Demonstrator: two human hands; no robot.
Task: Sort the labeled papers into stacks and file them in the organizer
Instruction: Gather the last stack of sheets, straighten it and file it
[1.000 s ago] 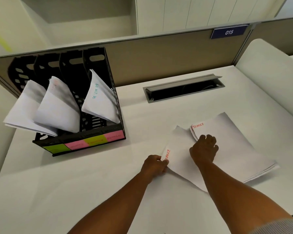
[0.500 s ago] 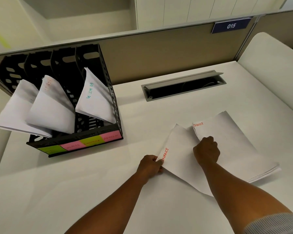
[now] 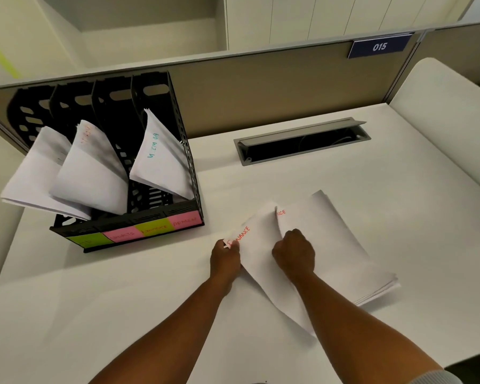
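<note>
A stack of white papers (image 3: 336, 245) lies on the white desk (image 3: 122, 300), right of centre. Its top sheet (image 3: 258, 245), lettered FINANCE in red, is peeled leftward and bowed up. My left hand (image 3: 225, 259) pinches that sheet's left corner. My right hand (image 3: 294, 252) is closed on the sheet's upper edge, over the stack. The black organizer (image 3: 139, 220) stands at the left, with pink and green labels on its front. Three of its slots hold drooping paper bundles (image 3: 161, 162); the third slot from the left has none.
A grey cable hatch (image 3: 302, 139) is set into the desk behind the stack. A beige partition (image 3: 261, 87) with a blue 015 sign (image 3: 378, 46) runs along the back. Rounded white dividers (image 3: 441, 128) border the desk at right and left.
The top FINANCE sheet has been drawn further left off the stack and now bows up. Both hands have shifted slightly left with it.
</note>
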